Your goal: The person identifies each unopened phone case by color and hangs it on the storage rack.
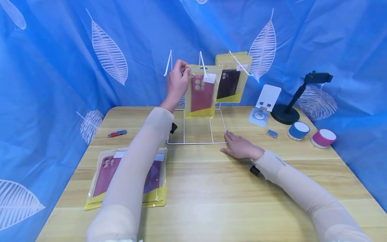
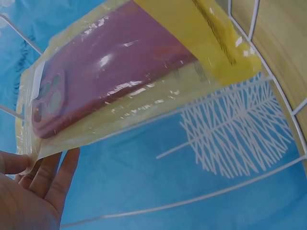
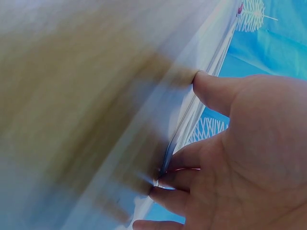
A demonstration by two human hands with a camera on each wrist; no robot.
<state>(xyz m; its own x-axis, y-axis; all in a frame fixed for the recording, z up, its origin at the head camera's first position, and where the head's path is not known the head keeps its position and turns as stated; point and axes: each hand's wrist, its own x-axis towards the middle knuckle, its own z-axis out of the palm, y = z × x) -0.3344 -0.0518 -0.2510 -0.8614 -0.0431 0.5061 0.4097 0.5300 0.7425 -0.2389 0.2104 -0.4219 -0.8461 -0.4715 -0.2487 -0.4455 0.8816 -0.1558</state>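
- left hand pinches the top corner of the red case pack — it hangs long-axis down, just right of that hand
- right hand lies flat, fingers straight, pressing the wire rack base

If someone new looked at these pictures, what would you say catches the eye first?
First, the left hand raised at the white wire rack mid-table, pinching the top of a yellow packet with a red phone case hung on a hook. Beside it hangs a second packet with a dark case, and the right hand lies flat at the rack's base. More packets lie near left.
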